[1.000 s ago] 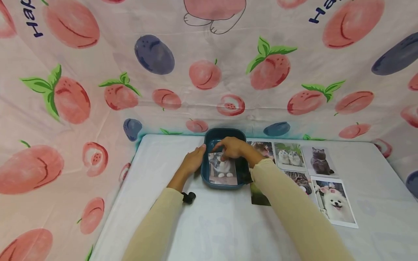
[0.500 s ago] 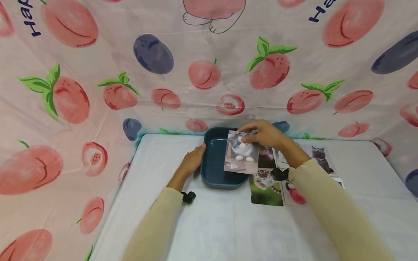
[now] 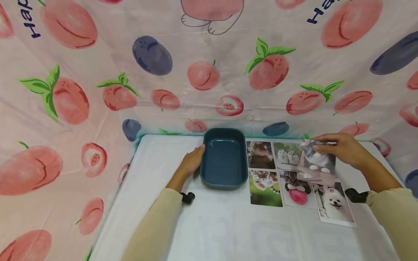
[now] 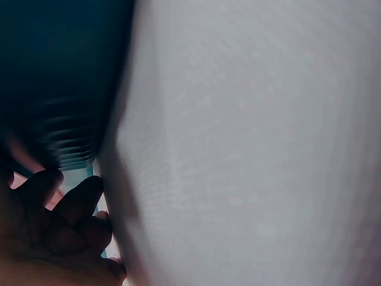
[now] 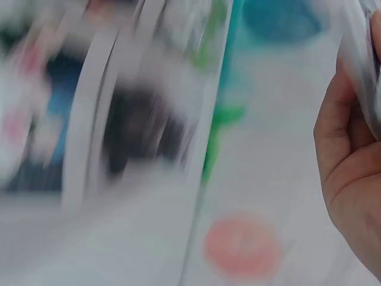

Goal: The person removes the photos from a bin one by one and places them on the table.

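In the head view my right hand (image 3: 347,148) pinches a photo card of a grey and white cat (image 3: 316,163) by its top edge, thumb in front. The card hangs over the right part of the photo rows and hides the dark cat photo under it. The right wrist view shows this hand (image 5: 351,173) with the card's edge between its fingers. My left hand (image 3: 192,161) holds the left side of a deep blue rectangular container (image 3: 223,185), thumb at the rim. Close up in the left wrist view, its bent fingers (image 4: 80,199) are against the container's ribbed underside (image 4: 68,134).
Right of the container lie photo cards in two rows: a dark animal photo (image 3: 261,155), two hamsters (image 3: 289,156), a tiger cub (image 3: 266,188), a tabby with a pink ball (image 3: 297,188) and a white dog (image 3: 336,203). A fruit-print cloth (image 3: 228,83) hangs behind the white table (image 3: 228,224).
My right hand has lifted the cat photo card out of the blue container and carried it right, over the laid-out photos. The left hand stays at the container's side.
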A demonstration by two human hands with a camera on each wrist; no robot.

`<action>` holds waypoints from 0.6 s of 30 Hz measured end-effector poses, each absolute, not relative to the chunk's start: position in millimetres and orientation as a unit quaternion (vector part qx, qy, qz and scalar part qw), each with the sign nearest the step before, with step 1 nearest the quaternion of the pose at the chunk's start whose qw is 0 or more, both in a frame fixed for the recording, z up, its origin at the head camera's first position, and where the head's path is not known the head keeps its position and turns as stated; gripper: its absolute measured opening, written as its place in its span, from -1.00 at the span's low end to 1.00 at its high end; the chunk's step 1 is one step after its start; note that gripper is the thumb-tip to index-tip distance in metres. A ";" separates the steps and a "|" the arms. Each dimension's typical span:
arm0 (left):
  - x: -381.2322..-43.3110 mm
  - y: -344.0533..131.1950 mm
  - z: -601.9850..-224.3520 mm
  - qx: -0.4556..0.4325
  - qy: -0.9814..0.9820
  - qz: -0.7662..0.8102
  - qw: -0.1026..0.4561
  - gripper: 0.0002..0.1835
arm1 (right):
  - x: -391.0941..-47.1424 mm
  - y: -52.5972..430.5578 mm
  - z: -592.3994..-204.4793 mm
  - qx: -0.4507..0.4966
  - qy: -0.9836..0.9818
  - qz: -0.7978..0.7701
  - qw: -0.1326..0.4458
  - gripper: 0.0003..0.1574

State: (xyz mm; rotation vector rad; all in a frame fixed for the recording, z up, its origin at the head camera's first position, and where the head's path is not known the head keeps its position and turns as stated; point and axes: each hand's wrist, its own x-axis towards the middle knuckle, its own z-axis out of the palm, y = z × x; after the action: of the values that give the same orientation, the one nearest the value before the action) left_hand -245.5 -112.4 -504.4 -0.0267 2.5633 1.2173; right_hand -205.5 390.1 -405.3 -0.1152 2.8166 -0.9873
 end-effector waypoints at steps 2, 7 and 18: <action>-245.0 -112.9 -504.3 -0.010 0.893 0.424 0.152 -0.16 | -200.2 416.9 -408.7 -0.005 0.948 -0.311 0.063 -0.21; -245.2 -114.2 -505.3 -0.011 0.893 0.424 0.152 -0.15 | -189.9 474.7 -419.8 0.048 0.954 -0.286 0.080 -0.06; -245.1 -112.7 -504.4 0.001 0.893 0.425 0.150 -0.14 | -174.1 541.8 -468.5 0.062 0.958 -0.245 0.134 -0.04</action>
State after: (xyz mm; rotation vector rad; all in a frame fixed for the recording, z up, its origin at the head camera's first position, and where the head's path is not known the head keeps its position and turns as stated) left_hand -245.1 -112.7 -504.4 0.0020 2.5657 1.2199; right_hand -174.1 541.8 -468.5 0.1797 2.7778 -0.7089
